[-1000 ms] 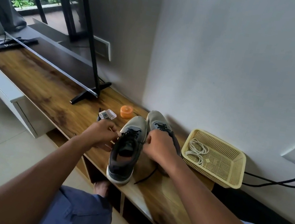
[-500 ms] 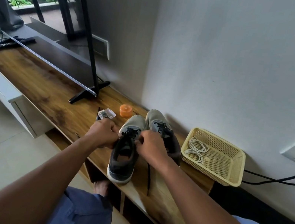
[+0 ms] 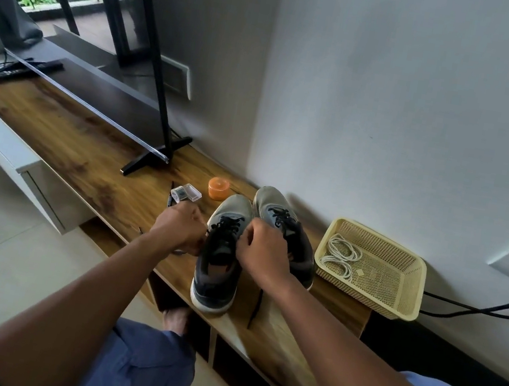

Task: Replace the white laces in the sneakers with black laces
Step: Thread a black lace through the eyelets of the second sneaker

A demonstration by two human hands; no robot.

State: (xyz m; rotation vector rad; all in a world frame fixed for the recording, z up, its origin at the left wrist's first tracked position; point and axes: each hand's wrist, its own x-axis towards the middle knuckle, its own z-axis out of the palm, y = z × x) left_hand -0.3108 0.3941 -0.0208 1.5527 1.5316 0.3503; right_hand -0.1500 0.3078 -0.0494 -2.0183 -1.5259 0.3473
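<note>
Two grey sneakers stand side by side on the wooden bench, toes to the wall. The left sneaker (image 3: pixel 220 264) carries a black lace (image 3: pixel 228 224) through its eyelets. My left hand (image 3: pixel 180 227) is curled at its left side, pinching one lace end. My right hand (image 3: pixel 263 251) is curled at its right side, pinching the other end, which trails down to the bench (image 3: pixel 256 307). The right sneaker (image 3: pixel 287 232), partly behind my right hand, is also laced in black. Two coiled white laces (image 3: pixel 340 252) lie in the yellow basket (image 3: pixel 397 294).
An orange candle (image 3: pixel 217 188) and a small clear plastic box (image 3: pixel 186 193) sit behind the sneakers. A TV stand foot (image 3: pixel 155 156) stands to the left on the wooden bench (image 3: pixel 63 140). A black cable (image 3: pixel 476 309) runs from the wall socket at right.
My right hand has moved left from over the right sneaker to the left sneaker's lacing. The loose black lace end now hangs straight down toward the bench's front edge.
</note>
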